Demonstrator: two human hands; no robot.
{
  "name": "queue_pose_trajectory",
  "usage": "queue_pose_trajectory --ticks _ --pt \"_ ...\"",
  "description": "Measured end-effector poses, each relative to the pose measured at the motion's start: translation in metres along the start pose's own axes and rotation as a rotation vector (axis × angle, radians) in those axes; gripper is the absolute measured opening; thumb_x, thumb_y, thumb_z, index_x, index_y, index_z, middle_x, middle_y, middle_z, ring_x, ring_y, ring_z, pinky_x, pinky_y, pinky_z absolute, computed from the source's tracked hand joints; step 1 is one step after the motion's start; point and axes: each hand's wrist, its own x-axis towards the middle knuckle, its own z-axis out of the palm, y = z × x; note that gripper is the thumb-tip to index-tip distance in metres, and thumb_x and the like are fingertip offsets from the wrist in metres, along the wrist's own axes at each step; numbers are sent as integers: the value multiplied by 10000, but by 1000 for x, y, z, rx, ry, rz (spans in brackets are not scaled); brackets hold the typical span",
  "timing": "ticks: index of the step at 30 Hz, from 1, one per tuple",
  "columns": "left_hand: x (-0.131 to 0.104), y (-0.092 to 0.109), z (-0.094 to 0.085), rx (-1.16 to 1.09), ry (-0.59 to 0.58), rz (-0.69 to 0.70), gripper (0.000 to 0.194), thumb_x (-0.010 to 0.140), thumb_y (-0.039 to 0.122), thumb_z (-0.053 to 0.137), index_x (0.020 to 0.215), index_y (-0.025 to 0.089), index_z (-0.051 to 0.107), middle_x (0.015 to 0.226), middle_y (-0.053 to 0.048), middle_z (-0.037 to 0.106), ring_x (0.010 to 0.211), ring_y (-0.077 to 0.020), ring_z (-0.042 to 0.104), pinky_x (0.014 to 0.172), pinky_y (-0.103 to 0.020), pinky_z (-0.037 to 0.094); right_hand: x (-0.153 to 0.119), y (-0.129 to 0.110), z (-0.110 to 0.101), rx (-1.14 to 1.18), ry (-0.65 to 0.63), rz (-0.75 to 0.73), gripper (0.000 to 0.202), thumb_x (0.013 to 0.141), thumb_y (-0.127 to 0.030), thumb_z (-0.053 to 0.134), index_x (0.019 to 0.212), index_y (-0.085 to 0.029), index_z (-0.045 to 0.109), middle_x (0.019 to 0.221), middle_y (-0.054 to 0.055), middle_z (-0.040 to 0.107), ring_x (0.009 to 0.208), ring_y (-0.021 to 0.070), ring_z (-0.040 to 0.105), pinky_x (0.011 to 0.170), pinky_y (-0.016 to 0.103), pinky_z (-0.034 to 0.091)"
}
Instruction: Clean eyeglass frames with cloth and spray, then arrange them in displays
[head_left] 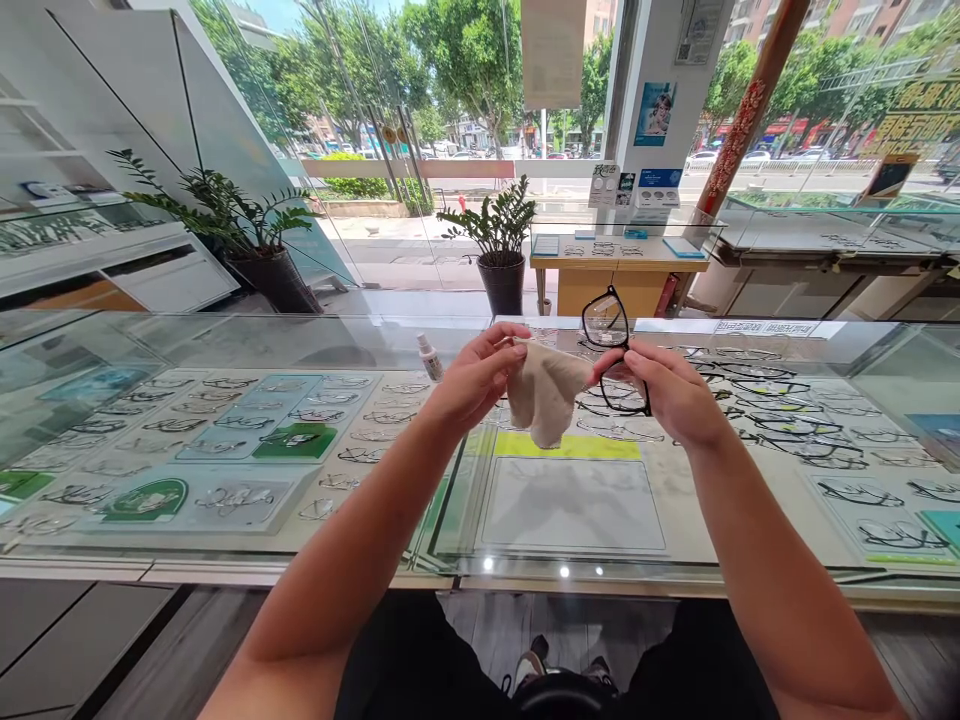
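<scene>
A: Over the clear glass worktop (637, 588), what've the hands got?
B: Left hand (506, 362)'s pinched tight on a soft beige fabric cloth (541, 395), which hangs between the two. Right hand (671, 390)'s got its fingers closed on black-rimmed, clear-lensed glasses (606, 325), held up on end, one lens above the other.
A: And the small white plastic bottle (429, 358)?
B: Standing on the worktop, just left of the left hand.

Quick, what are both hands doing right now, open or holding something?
Left hand: closed, pinching the beige cloth.
Right hand: closed, holding the black-framed glasses.
</scene>
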Motion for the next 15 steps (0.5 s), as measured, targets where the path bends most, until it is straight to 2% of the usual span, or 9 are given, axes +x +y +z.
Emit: queue_pose_trajectory --ticks 7,11,15 --pt "1 1 3 -72 52 24 290 779 232 896 1004 203 715 790 39 653 612 -75 547 581 -179 453 0 3 2 26 -50 4 366 1084 -518 629 1005 -227 838 1037 89 807 1078 286 743 1102 484 538" --pt "2 -1 5 -87 122 -3 230 725 175 816 936 169 724 806 14 665 640 -84 570 587 -183 465 1 8 9 30 -81 17 366 1097 -507 614 1041 -221 835 1068 94 806 1095 284 737 1116 495 530" --pt "3 -2 6 -80 133 -47 262 711 244 797 947 168 714 727 10 638 614 -122 582 561 -224 478 1 13 18 49 -123 2 386 1089 -526 617 1078 -203 828 1089 102 797 1107 285 726 1117 501 537"
